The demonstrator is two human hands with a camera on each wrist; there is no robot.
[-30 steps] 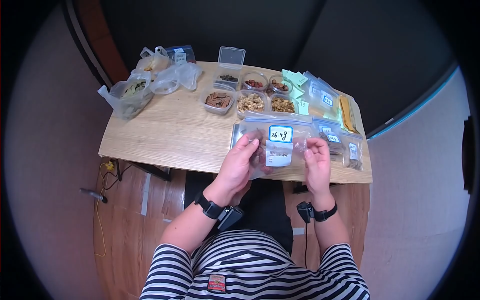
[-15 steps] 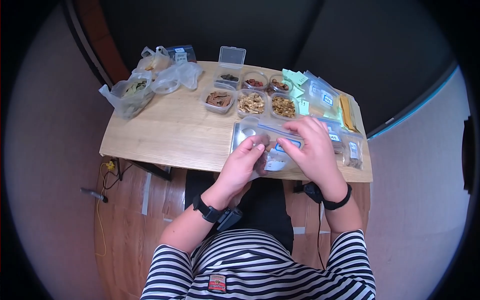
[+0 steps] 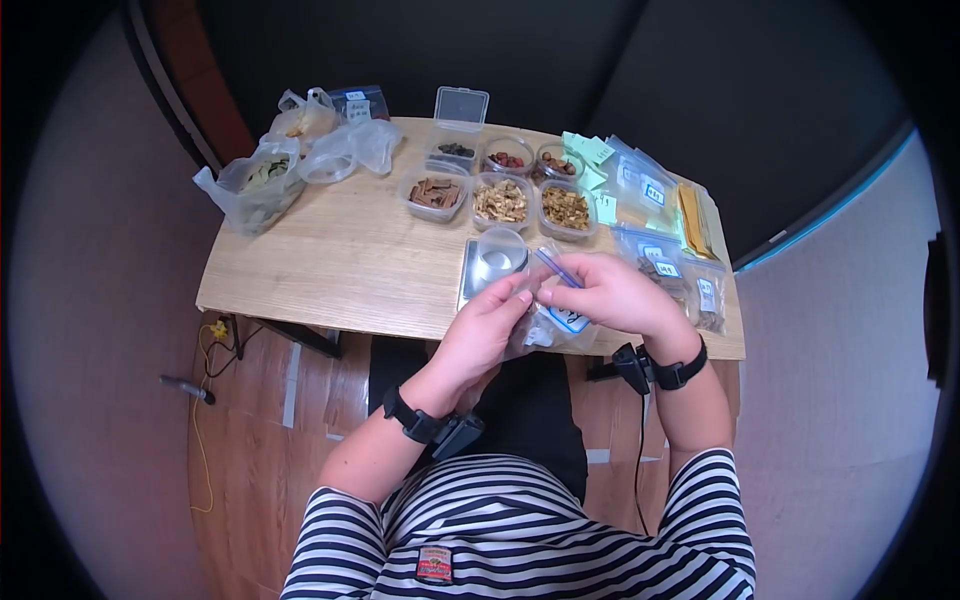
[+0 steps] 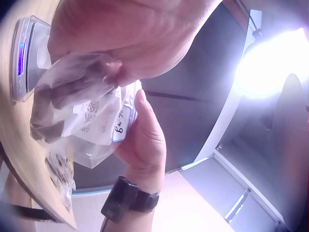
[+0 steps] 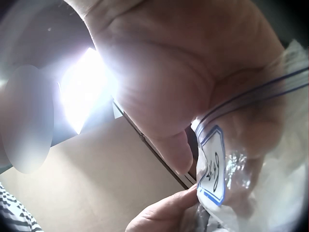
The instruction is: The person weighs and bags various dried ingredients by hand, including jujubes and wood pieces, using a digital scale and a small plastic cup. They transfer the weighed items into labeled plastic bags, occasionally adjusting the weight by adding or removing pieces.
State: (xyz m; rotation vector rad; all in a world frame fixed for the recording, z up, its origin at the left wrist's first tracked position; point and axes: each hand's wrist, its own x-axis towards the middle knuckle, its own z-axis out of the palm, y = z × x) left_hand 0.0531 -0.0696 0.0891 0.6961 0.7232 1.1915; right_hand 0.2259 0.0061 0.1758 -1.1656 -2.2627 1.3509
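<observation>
Bag is up in both hands, at the table's near edge. Thin clear zip type, badly crumpled; plastic is shiny along the creases and cloudy where it doubles over. Dark brownish contents show through at the end away from the label, too blurred to make out shapes. On its face: white label with blue border and black handwriting, looks like "26.4g" in the left wrist view. Beside that, a white sticker with dark print, creased, can't read it. Zip shows as blue-purple lines slanting across the right wrist view; can't tell if it's sealed. Left hand is at the bag's 8 o'clock in the head view, thumb and fingers clamped on the plastic. Right hand is at 2 o'clock, pinching the bag near the zip, thumb one side, fingers the other. Hands close together. Scale lies at 10 o'clock, display lit blue, clear cup on top. Tubs of dried pieces at 12 o'clock, labelled packs at 2 o'clock.
</observation>
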